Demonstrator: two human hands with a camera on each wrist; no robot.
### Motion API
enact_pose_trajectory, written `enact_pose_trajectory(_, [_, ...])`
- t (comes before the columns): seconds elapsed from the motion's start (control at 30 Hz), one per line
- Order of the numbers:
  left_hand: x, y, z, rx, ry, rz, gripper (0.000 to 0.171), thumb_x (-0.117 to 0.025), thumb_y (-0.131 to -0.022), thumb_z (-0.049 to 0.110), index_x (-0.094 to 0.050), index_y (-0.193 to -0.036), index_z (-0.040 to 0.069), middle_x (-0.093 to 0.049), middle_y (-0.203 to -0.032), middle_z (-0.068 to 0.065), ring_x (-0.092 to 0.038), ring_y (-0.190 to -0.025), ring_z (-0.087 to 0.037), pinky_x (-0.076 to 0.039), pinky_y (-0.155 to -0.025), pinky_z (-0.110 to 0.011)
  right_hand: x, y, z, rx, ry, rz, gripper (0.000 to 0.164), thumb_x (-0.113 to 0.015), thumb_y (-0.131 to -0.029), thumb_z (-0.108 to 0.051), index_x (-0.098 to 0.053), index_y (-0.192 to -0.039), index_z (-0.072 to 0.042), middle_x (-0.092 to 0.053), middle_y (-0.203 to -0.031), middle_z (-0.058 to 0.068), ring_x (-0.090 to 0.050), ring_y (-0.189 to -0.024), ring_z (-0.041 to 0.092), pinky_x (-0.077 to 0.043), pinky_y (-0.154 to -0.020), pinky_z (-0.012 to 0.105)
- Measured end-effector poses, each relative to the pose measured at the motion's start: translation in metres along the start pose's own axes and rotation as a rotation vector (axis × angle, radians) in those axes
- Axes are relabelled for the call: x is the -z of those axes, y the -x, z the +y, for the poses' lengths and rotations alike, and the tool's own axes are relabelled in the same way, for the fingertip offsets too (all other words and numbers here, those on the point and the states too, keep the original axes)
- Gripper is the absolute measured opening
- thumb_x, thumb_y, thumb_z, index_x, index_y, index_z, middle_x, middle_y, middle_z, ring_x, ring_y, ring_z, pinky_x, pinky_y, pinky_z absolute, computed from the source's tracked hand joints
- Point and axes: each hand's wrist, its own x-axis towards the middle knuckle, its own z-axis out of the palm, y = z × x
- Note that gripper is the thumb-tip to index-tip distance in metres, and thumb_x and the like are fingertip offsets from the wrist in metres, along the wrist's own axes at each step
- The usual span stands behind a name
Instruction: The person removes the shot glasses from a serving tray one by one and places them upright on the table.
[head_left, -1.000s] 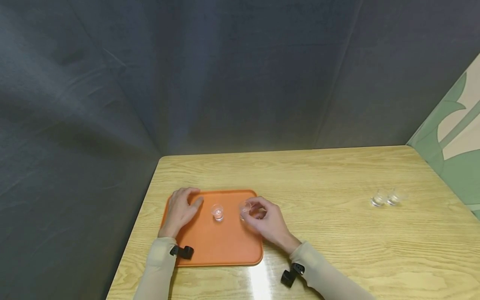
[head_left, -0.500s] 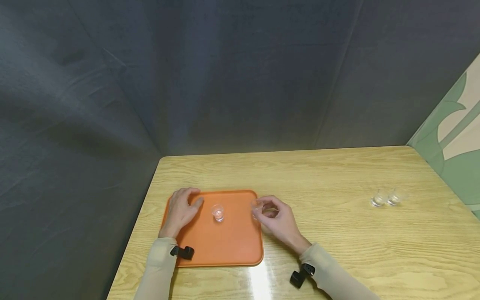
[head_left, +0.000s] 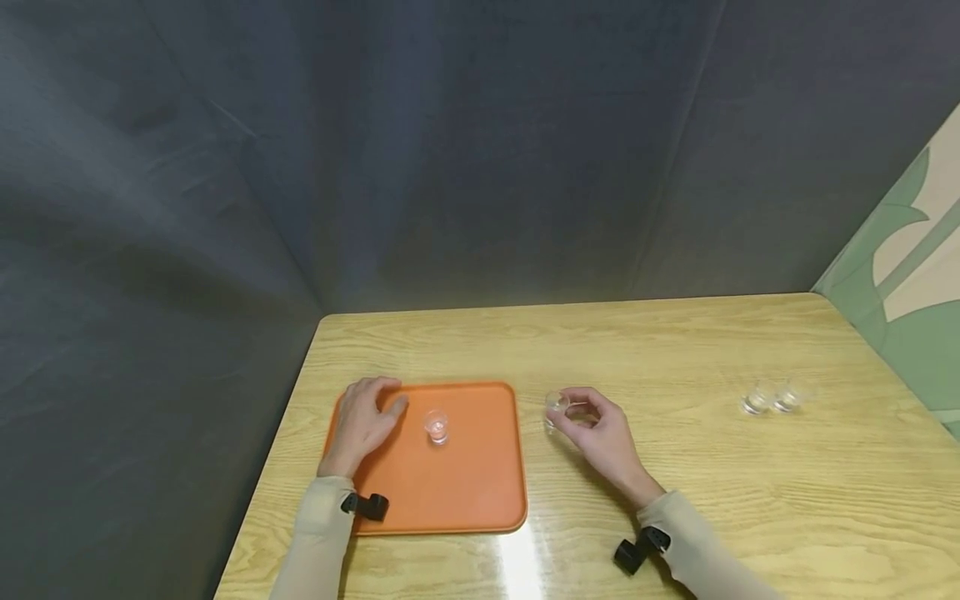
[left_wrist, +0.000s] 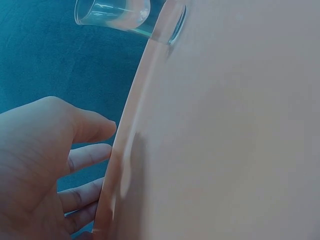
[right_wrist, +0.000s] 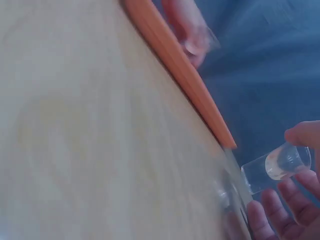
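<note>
My right hand pinches a clear shot glass between thumb and fingers, just right of the orange tray. The thick base of this shot glass points toward the table in the right wrist view. A second shot glass stands upright on the tray, near its upper middle. Over the tray's left side lies my left hand, fingers relaxed and holding nothing. In the left wrist view the fingers of the left hand are beside the tray's rim; whether they touch it, I cannot tell.
Two more shot glasses, one left and one right, stand close together on the wooden table at the right. Dark curtains hang behind the table and along its left side. A green and beige patterned panel borders the right.
My right hand has carried its shot glass rightward, from above the tray's right part, past the rim, to over the table. The left hand and the other glasses have stayed in place.
</note>
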Motion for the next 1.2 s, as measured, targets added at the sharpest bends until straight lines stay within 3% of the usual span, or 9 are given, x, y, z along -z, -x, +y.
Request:
enact_pose_trajectory(0.27, [0.001, 0.002, 0.002, -0.006, 0.006, 0.006, 0.036, -0.072, -0.101, 0.028, -0.072, -0.132, 0.009, -0.067, -0.139, -0.018, -0.052, -0.138, -0.042, -0.039, -0.117, -0.06, 0.044, -0.002, 0.009, -0.034, 0.051, 0.053, 0.042, -0.081, -0.097, -0.027, -0.069, -0.13, -0.004, -0.075, -0.114, 0.015, -0.07, -0.088, 0.001, -0.058, -0.072, 0.019])
enact_pose_trajectory(0.5, [0.0, 0.003, 0.002, -0.019, 0.003, 0.025, 0.035, -0.073, -0.101, 0.026, -0.073, -0.131, 0.009, -0.068, -0.138, -0.018, -0.053, -0.137, -0.042, -0.041, -0.116, -0.06, 0.082, 0.001, 0.02, -0.051, 0.035, 0.09, 0.047, -0.079, -0.098, -0.027, -0.065, -0.136, -0.003, -0.072, -0.104, -0.019, -0.072, -0.085, -0.003, -0.06, -0.069, 0.022])
enact_pose_trajectory(0.67, [0.0, 0.003, 0.002, -0.021, 0.0, 0.032, 0.035, -0.073, -0.101, 0.026, -0.073, -0.131, 0.009, -0.068, -0.138, -0.018, -0.054, -0.136, -0.043, -0.04, -0.116, -0.061, 0.105, 0.002, 0.027, -0.089, 0.036, 0.135, 0.052, -0.078, -0.099, -0.028, -0.062, -0.14, -0.002, -0.069, -0.101, -0.029, -0.071, -0.086, -0.006, -0.059, -0.067, 0.021])
enact_pose_trajectory(0.93, [0.0, 0.003, 0.001, 0.006, 0.015, 0.0, 0.036, -0.071, -0.102, 0.028, -0.072, -0.133, 0.009, -0.066, -0.14, -0.018, -0.052, -0.139, -0.042, -0.039, -0.118, -0.059, 0.143, 0.009, 0.042, -0.099, 0.056, 0.23, 0.05, -0.08, -0.097, -0.026, -0.063, -0.137, 0.0, -0.067, -0.104, -0.033, -0.071, -0.085, -0.01, -0.058, -0.07, 0.013])
enact_pose_trajectory(1.07, [0.0, 0.003, 0.002, 0.015, 0.021, -0.009, 0.037, -0.071, -0.102, 0.03, -0.072, -0.134, 0.01, -0.066, -0.141, -0.017, -0.051, -0.14, -0.041, -0.039, -0.119, -0.058, 0.164, 0.012, 0.045, -0.126, 0.071, 0.288, 0.043, -0.081, -0.097, -0.028, -0.067, -0.134, -0.009, -0.066, -0.104, -0.032, -0.07, -0.083, -0.011, -0.057, -0.068, 0.012])
enact_pose_trajectory(1.2, [0.0, 0.003, 0.002, 0.005, 0.012, 0.001, 0.037, -0.071, -0.102, 0.029, -0.072, -0.134, 0.009, -0.066, -0.141, -0.017, -0.051, -0.139, -0.041, -0.04, -0.118, -0.058, 0.179, 0.014, 0.044, -0.168, 0.006, 0.364, 0.034, -0.083, -0.095, -0.026, -0.07, -0.126, -0.019, -0.07, -0.097, -0.029, -0.071, -0.076, -0.008, -0.057, -0.065, 0.012])
